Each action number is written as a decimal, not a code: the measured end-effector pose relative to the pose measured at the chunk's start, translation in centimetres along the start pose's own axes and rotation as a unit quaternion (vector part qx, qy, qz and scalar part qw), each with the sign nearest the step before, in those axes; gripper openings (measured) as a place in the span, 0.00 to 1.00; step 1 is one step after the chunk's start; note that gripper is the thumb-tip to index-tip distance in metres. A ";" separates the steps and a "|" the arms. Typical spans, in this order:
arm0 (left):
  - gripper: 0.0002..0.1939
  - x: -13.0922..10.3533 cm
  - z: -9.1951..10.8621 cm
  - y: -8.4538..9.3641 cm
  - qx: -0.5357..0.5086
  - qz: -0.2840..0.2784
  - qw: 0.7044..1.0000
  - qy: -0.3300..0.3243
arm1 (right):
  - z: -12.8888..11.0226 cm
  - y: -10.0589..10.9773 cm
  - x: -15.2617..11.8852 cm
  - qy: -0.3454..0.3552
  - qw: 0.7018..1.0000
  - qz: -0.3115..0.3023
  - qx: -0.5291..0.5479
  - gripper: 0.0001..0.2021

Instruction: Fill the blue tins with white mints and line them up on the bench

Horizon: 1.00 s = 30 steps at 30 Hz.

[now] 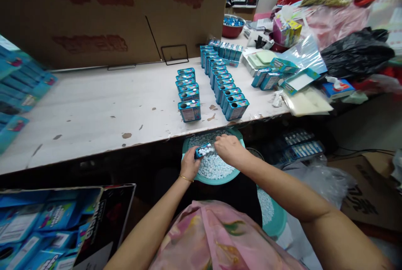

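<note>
My left hand [189, 164] is wrapped round a small blue box [203, 150], tilted over a basin, with white candies on its upper face. Just to its right my right hand [228, 148] is closed, fingers bent near the box's end; whatever they grip, if anything, is hidden. Below both hands the turquoise basin [216, 183] holds many small white candies [216, 168]. On the white table ahead, a short row of blue boxes [190, 111] with round holes in their tops stands left of a longer row of similar boxes [237, 110].
A large cardboard box [113, 19] stands along the table's back. An open carton of blue boxes [50, 228] is at lower left. Display trays [301, 81], a red bowl [233, 31] and plastic bags [354, 52] crowd the right. Another turquoise basin [279, 219] sits low right.
</note>
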<state>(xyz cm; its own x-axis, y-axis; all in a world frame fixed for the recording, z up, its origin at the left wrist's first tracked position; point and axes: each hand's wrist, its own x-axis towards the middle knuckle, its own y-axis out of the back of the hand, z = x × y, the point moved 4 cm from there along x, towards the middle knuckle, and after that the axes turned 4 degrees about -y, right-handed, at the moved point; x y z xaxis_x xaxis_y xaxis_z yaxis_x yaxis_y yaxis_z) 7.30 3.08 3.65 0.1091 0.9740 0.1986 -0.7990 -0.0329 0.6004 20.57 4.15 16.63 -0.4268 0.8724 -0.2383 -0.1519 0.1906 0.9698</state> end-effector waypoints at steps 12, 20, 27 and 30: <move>0.19 -1.0 0.5 2.7 0.069 -0.021 0.995 -0.065 | 6.3 -1.3 -3.0 -0.127 0.991 -0.017 0.040 0.18; 0.17 0.6 2.7 5.8 -0.009 0.037 0.999 -0.039 | 9.2 -6.2 -4.6 -0.180 0.975 0.014 0.130 0.17; 0.18 8.4 4.2 7.6 -0.041 0.094 0.991 -0.086 | 9.4 -7.1 -5.1 -0.172 0.960 0.064 0.210 0.17; 0.31 10.1 3.4 8.1 0.030 0.158 0.984 -0.076 | 9.1 -7.6 -5.2 -0.154 0.955 0.070 0.243 0.17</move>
<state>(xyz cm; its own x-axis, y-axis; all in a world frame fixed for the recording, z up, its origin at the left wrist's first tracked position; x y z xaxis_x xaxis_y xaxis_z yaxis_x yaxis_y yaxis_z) 3.96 11.91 13.21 -0.0496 0.8685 0.4932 -0.7718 -0.3467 0.5329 32.04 2.30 10.97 -0.1188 0.9815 -0.1501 0.3523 0.1830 0.9178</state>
